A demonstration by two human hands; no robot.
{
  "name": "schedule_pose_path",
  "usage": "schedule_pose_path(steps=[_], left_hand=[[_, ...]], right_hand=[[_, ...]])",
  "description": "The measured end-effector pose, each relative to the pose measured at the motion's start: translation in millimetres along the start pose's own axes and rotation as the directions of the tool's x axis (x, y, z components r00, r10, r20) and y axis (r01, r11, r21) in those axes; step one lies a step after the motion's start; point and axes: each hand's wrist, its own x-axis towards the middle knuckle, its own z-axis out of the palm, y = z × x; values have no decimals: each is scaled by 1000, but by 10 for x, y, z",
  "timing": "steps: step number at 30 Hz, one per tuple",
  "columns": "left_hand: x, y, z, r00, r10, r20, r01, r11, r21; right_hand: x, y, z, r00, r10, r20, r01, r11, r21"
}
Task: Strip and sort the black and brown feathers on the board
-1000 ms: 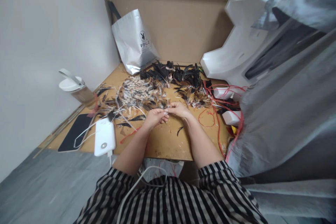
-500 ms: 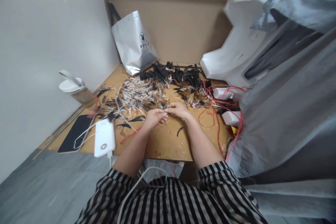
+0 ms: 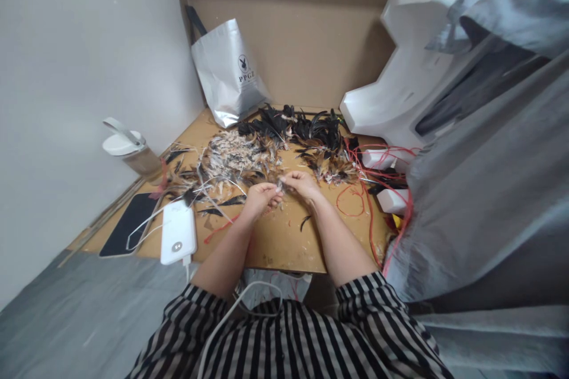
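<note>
Pinches a small, blurred feather tuft (image 3: 280, 184) between left hand (image 3: 261, 198) and right hand (image 3: 303, 185), over a tan tabletop (image 3: 288, 246). Has black feathers (image 3: 317, 129) beyond, a paler feather heap (image 3: 233, 153) and white power bank (image 3: 178, 231) at left.

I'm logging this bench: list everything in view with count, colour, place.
feathers: uncounted, black, brown, pale, on table
wispy piece: apparently one, greyish, at fingertips
bag: one, silver, back left
bottle: one, white lid, left
phone: one, black, front left
power bank: one, white, beside phone
cables: several, white, front left
cords: several, red, mostly right
boxes: two, white, right
panel: one, white, right
cloth: uncounted, grey, right
table: one, brown, centre
board: one, brown, back
shirt: one, striped, bottom
left hand: one, centre
right hand: one, centre
</note>
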Motion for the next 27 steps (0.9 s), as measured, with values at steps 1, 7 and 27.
schedule_pose_path(steps=[1,7,27], left_hand=[[12,7,-13,999,20,-30,-21,999,-36],[28,162,-62,982,70,-175,-105,974,-200],[-26,153,-326,991,22,-134,-70,927,-368]], right_hand=[[13,-1,-3,998,-14,-66,15,1000,21],[85,80,-4,976,-73,-204,40,986,-163],[87,290,222,943,-292,-159,118,741,-661]])
